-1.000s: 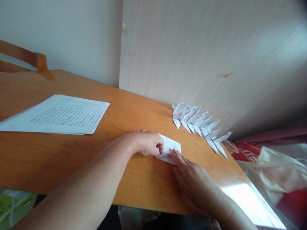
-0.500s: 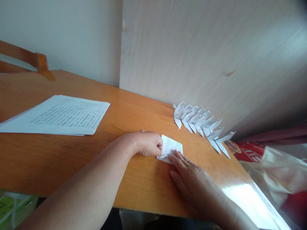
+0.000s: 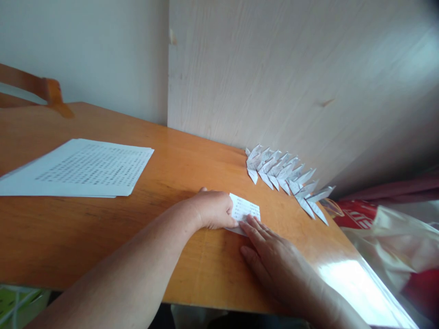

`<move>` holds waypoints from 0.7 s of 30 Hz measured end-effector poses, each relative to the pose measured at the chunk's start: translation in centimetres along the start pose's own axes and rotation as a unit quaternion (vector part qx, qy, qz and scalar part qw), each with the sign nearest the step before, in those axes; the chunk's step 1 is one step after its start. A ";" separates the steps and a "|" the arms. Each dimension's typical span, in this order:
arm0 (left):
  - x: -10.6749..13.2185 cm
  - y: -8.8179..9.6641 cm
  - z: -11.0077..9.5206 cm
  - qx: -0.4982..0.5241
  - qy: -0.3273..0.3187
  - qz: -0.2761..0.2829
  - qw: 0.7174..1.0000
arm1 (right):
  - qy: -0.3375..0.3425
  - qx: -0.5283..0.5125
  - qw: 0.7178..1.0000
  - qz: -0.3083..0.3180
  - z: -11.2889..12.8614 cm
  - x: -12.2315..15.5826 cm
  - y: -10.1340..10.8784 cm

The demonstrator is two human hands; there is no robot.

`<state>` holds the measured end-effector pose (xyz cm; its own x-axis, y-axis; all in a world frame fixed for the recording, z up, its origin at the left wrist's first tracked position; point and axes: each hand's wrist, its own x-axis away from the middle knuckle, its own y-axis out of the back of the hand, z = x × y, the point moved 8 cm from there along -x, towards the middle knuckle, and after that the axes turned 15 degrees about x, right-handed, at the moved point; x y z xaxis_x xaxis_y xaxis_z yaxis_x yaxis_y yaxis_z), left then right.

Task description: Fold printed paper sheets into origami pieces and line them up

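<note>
A small sheet of folded printed paper [image 3: 245, 208] lies on the wooden table in front of me. My left hand [image 3: 216, 210] is at its left side, fingers curled, with the thumb pressed on the paper's near fold; the fingertips are hidden. My right hand [image 3: 269, 246] lies over the near right part of the paper, its fingers stretched out flat and the fingertips touching it. Beyond the paper, a row of folded paper pieces [image 3: 283, 169] with pointed ends stands linked together near the panel.
A stack of printed sheets [image 3: 92, 167] lies at the left of the wooden table [image 3: 192, 169]. A wooden chair back [image 3: 51, 93] shows at the far left. A pale panel [image 3: 257, 73] rises behind the table. Bags [image 3: 394, 242] lie beyond its right edge.
My left thumb has come down onto the paper's near fold beside the right fingertips. My right hand stays nearly in place. The view has shifted slightly.
</note>
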<state>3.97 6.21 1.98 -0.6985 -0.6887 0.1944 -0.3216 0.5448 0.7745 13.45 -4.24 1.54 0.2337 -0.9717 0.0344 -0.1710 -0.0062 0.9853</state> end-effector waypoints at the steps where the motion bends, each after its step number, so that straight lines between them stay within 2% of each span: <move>1: 0.0 0.0 0.0 -0.002 0.001 -0.001 1.000 | -0.002 -0.002 1.000 0.000 0.0 0.0 0.0; 21: 0.0 -0.1 -0.3 -0.034 -0.015 0.011 0.999 | 0.011 0.016 1.000 -0.008 0.1 0.4 -0.2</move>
<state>4.25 6.02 2.10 -0.7239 -0.6620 0.1943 -0.2626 0.5248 0.8097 13.51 -4.67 1.35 0.2574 -0.9660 0.0224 -0.1972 -0.0298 0.9799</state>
